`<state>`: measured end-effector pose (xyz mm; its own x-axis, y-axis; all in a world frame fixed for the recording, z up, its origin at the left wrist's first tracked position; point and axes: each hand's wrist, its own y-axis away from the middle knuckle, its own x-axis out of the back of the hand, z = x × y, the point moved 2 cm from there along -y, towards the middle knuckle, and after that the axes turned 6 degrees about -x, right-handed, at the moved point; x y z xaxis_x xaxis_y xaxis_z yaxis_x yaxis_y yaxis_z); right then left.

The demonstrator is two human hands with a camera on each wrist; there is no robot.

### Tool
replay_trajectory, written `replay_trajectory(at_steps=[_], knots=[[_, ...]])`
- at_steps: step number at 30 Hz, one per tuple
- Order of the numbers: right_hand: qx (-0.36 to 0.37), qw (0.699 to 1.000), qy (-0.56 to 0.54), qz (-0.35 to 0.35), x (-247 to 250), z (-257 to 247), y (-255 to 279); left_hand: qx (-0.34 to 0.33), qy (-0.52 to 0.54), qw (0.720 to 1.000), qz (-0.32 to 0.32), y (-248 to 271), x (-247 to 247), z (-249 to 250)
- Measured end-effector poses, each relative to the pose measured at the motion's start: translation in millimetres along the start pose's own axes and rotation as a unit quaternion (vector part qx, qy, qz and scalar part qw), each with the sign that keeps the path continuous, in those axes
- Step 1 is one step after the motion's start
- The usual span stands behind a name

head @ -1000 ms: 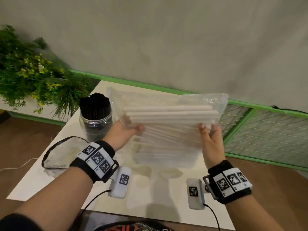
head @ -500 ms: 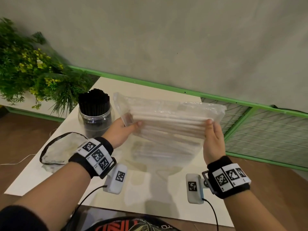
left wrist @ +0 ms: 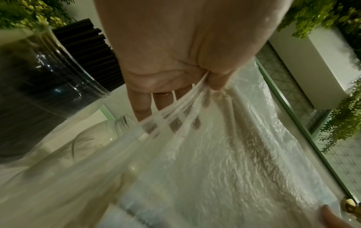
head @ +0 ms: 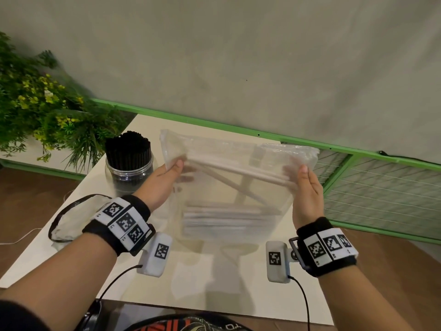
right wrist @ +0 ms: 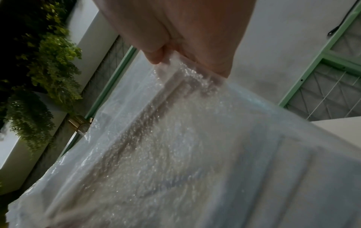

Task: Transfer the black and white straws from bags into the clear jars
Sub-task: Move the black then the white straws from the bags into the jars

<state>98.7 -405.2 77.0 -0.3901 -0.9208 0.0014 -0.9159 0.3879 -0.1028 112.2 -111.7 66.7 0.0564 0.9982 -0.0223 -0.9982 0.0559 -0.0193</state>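
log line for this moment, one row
left hand: grips bag | right hand: grips bag | white straws: in bag | black straws: in jar

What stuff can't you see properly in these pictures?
- Second clear jar: left wrist view only, blurred behind the bag; contents unclear.
- White straws: head view, blurred by plastic; uncountable.
- Left hand fingertips: behind the bag.
- Right hand: right wrist view, fingers cut off by the bag.
- Empty bag: partly behind the left wrist.
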Motion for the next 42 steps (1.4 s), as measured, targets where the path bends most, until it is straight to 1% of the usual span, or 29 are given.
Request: replay_trajectory(at_steps=[4, 8, 11, 13, 16, 18, 21, 25, 28, 30, 32, 33, 35, 36, 37, 40, 41, 42], knots=[[0.004, 1.0, -0.006, 0.003, 2, -1, -3, -0.005, 0.015, 1.0, 0.004, 0, 3, 3], [-0.004, 1.0, -0.008, 0.014, 3, 1, -4, 0.021, 0.009, 1.0, -0.005, -3, 8, 0], [0.001, 1.0, -0.006, 0.019, 3, 1, -5, 0.02, 0.016, 1.0, 0.004, -6, 11, -2], [0.014, 1.0, -0.005, 0.027, 2, 0, -5, 0.001, 0.007, 1.0, 0.018, -5, 11, -1], [0.038, 0.998, -0.003, 0.042, 4, 0, -7, -0.08, -0.028, 0.995, 0.055, -4, 12, 3], [0.044, 0.998, 0.003, 0.05, 5, 3, -8, -0.117, -0.045, 0.989, 0.082, -5, 15, 3], [0.049, 0.996, 0.014, 0.071, 8, 6, -9, -0.125, -0.049, 0.985, 0.108, -7, 17, 3], [0.058, 0.994, 0.039, 0.082, 9, 8, -9, -0.126, -0.064, 0.983, 0.114, -8, 22, 1], [0.056, 0.993, 0.05, 0.092, 9, 5, -8, -0.158, -0.078, 0.978, 0.114, -8, 21, 3], [0.071, 0.992, 0.038, 0.1, 12, 4, -10, -0.171, -0.064, 0.975, 0.126, -9, 22, 4], [0.083, 0.992, 0.047, 0.086, 13, 4, -13, -0.158, -0.055, 0.977, 0.129, -13, 26, 0], [0.069, 0.993, 0.072, 0.069, 13, 8, -17, -0.142, -0.062, 0.98, 0.123, -16, 28, -5], [0.019, 0.989, 0.147, 0.025, 11, 14, -20, -0.107, -0.102, 0.984, 0.099, -19, 32, -15], [0.012, 0.985, 0.171, 0.014, 11, 15, -21, -0.103, -0.122, 0.983, 0.089, -20, 32, -15], [0.023, 0.983, 0.18, 0.019, 12, 13, -22, -0.11, -0.131, 0.982, 0.084, -20, 30, -10], [0.098, 0.984, 0.131, 0.073, 20, -6, -20, -0.165, -0.121, 0.974, 0.1, -21, 28, 11], [0.106, 0.981, 0.141, 0.078, 22, -6, -22, -0.167, -0.12, 0.973, 0.104, -22, 29, 13], [0.092, 0.978, 0.176, 0.072, 25, 0, -26, -0.153, -0.138, 0.973, 0.1, -25, 30, 11]])
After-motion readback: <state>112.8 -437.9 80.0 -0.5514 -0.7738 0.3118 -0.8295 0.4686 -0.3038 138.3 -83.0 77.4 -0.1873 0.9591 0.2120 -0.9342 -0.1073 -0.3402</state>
